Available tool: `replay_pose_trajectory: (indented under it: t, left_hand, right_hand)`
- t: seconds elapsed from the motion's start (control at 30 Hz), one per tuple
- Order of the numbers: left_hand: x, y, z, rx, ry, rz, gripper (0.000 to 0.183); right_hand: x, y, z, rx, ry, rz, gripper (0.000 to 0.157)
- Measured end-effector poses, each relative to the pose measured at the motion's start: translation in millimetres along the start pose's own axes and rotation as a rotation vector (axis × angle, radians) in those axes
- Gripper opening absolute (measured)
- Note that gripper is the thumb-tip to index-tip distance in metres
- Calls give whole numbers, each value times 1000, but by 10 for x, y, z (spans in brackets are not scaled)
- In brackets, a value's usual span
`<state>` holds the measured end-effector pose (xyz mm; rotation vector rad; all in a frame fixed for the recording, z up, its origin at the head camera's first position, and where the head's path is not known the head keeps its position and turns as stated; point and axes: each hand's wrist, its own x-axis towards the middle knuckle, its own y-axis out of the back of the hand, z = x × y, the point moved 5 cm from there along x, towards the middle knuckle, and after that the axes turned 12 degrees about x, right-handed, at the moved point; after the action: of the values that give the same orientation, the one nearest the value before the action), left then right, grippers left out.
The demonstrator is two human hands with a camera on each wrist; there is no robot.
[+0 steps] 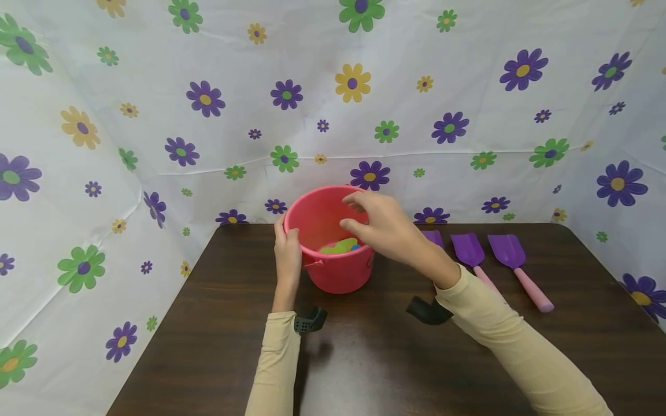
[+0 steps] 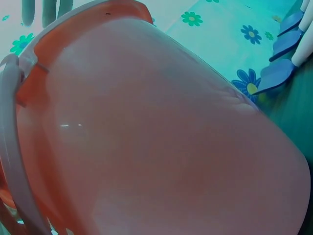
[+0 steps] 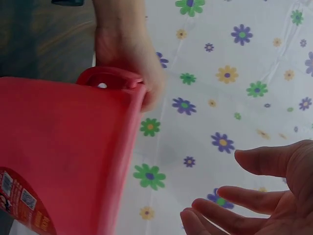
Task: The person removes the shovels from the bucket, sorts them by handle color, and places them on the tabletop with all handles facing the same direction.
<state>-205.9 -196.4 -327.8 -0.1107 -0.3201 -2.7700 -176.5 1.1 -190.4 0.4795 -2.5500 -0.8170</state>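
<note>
A pink-red bucket (image 1: 340, 268) is at the far middle of the table, its opening up. Inside lie yellow-green pieces (image 1: 340, 245) and a bit of something blue; their kind cannot be made out. My left hand (image 1: 288, 254) holds the bucket's left rim, beside the handle joint. The right hand (image 1: 382, 222) hovers over the right side of the opening, fingers spread and loosely bent, holding nothing. In the right wrist view, a gap separates the right hand (image 3: 264, 196) from the bucket (image 3: 63, 142). Bucket wall (image 2: 161, 127) fills most of the left wrist view.
To the right lie purple shovels with pink handles: one at the right (image 1: 507, 249), another shovel (image 1: 468, 249) beside it, and a third partly hidden by the right arm. A flowered white sheet (image 1: 312, 63) hangs behind the dark wooden table (image 1: 229, 323).
</note>
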Motion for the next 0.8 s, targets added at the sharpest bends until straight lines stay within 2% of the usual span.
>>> replay_pose_trajectory:
  t: [0.47, 0.8]
  left_hand:
    - [-22, 16, 6, 17, -15, 14, 55]
    - [-2, 6, 1, 1, -31, -2, 54]
  right_hand:
    - [236, -295, 155, -48, 12, -91, 34]
    - [331, -441, 281, -72, -22, -137, 34]
